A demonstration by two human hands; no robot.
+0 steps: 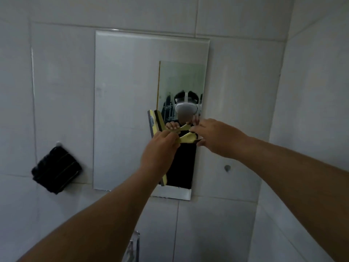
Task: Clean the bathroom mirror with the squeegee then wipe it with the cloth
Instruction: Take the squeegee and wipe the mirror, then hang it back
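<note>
A frameless rectangular mirror [122, 110] hangs on the white tiled wall. A yellow squeegee [187, 138] with a black rubber blade stands upright against the glass near the mirror's middle right; its blade runs from the upper end down past my wrist. My left hand [160, 150] is closed around the squeegee's handle. My right hand [215, 137] grips the handle's far end from the right. A dark folded cloth [56, 169] hangs from a small hook on the wall, left of the mirror and apart from both hands.
A chrome tap [134, 246] rises at the bottom centre, under my left forearm. A small round metal stud [227, 168] sits on the tile right of the mirror. The side wall closes in on the right.
</note>
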